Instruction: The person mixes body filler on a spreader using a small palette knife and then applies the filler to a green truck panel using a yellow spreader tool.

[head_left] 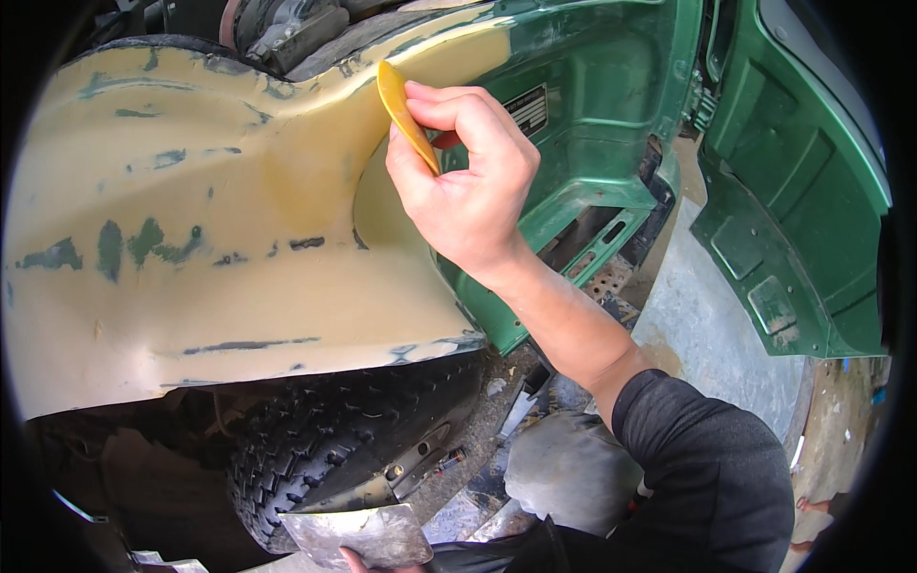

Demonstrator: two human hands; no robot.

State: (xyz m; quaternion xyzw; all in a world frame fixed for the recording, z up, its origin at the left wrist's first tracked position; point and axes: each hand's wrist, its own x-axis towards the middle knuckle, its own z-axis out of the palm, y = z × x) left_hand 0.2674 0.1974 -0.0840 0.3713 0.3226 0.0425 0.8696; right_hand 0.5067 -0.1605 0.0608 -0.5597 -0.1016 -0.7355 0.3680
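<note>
My right hand (468,172) pinches a thin yellow body-filler spreader (405,119) between thumb and fingers. It is raised over the upper right part of a vehicle fender (239,277). Tan filler coats the fender, with dark green patches showing through. The spreader's edge lies close to the fender's upper rim; whether it touches I cannot tell. Down at the lower edge, my left hand (355,562) holds a flat metal plate (363,535) with light smears. Only its thumb and a little of the hand show; the other fingers are hidden beneath the plate.
Below the fender sits a black knobby tire (315,439). Green bodywork (602,86) with a label plate adjoins the fender, and an open green door (798,191) stands at the right. A grey rounded object (573,473) lies beneath my right arm. Mechanical parts (291,33) show at the top.
</note>
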